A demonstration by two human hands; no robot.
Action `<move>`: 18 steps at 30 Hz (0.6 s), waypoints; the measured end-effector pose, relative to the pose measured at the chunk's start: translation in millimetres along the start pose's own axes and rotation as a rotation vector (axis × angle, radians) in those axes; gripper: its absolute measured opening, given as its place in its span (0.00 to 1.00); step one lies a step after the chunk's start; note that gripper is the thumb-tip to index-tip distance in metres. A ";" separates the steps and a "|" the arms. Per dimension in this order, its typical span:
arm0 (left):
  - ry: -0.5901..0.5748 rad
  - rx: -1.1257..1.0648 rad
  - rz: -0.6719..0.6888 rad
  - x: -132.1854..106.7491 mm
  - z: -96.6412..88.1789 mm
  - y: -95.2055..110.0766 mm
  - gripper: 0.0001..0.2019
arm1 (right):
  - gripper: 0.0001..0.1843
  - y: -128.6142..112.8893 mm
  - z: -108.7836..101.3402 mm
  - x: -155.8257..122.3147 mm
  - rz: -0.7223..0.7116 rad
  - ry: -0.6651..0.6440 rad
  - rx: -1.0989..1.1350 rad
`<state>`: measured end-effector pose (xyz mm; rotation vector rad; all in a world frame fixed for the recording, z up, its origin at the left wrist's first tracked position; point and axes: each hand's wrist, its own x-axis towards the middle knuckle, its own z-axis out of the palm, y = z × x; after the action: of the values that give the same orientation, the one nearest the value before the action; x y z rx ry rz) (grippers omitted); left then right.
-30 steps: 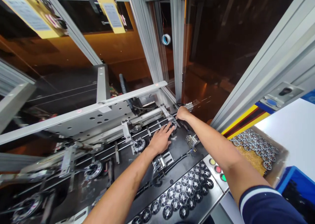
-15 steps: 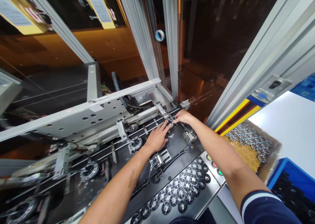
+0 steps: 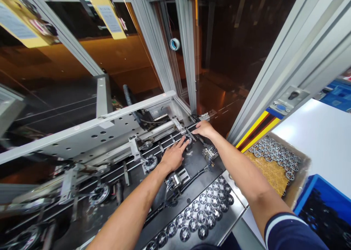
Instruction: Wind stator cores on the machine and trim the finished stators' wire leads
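Note:
My left hand [image 3: 172, 157] is open, with its fingers stretched over the dark machine bed. Its fingertips touch a small round part [image 3: 188, 138] at the far right of the guide rails. Just right of that part is my right hand [image 3: 205, 129], its fingers curled and thumb pointing left beside a narrow metal bar [image 3: 190, 133]. What its fingers hold, if anything, is hidden. Left of my left hand, a similar round part [image 3: 150, 162] sits under a metal arm, and another ring-shaped part [image 3: 100, 193] lies further along the rails.
Several round black-and-silver parts [image 3: 201, 216] stand in rows on the metal ledge in front. A box of ring parts [image 3: 274, 151] is at the right, beside a blue bin [image 3: 298, 202]. Small sensor brackets [image 3: 175, 180] and cables lie near my forearms. Aluminium posts [image 3: 189, 52] frame the machine.
The camera view has shifted slightly. Both hands stay at the same round part, with only slight finger movement visible.

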<state>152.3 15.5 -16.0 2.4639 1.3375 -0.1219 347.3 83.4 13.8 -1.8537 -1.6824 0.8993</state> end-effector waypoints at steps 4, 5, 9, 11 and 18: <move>0.010 -0.049 0.025 4.3 -7.8 -2.6 0.31 | 0.14 -12.9 -30.4 -64.6 -0.182 0.153 0.008; 0.025 -0.069 0.035 3.9 -13.0 -2.1 0.30 | 0.15 -10.8 -36.1 -90.7 -0.239 0.201 0.010; 0.191 -0.167 0.054 -38.8 -42.7 10.5 0.31 | 0.12 37.3 -35.7 -205.7 -0.332 0.449 -0.058; 0.329 -0.218 0.033 -96.7 -48.9 19.8 0.28 | 0.15 85.6 -20.4 -253.6 -0.353 0.545 -0.117; 0.897 -0.520 -0.692 -366.6 62.6 28.1 0.21 | 0.35 263.8 43.2 -322.3 -0.639 0.493 -0.587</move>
<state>-22.6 -312.3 16.8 1.5293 2.1519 1.1269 483.9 -273.3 -157.9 -1.4887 -2.1148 -0.3183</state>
